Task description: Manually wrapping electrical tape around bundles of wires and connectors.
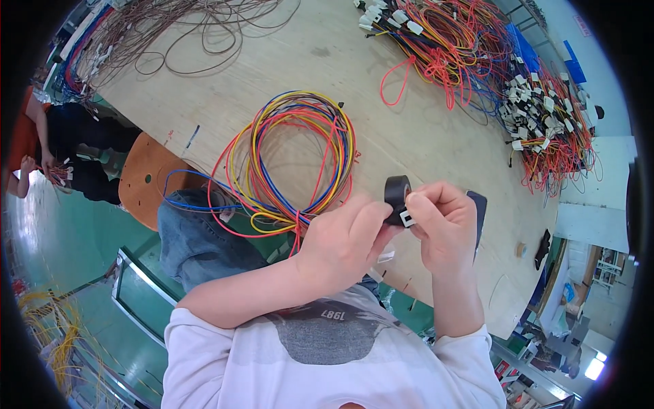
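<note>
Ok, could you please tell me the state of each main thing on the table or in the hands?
Left hand: closed on the black tape roll.
Right hand: fingers curled beside the roll; grip unclear.
Black tape roll: held between the hands.
Multicoloured wire coil: looped, apparently tied at its lower side.
Brown wires: loosely looped.
Red-yellow wire bundle: heaped.

Thin brown wires (129, 41) are sprawling across the upper left of the frame; a tangled heap of red, yellow and blue wires with white connectors (449, 41) is lying at the upper right. A curved orange-brown seat (151, 180) is standing at the left, thin yellow wires (54, 330) trailing at the lower left.
</note>
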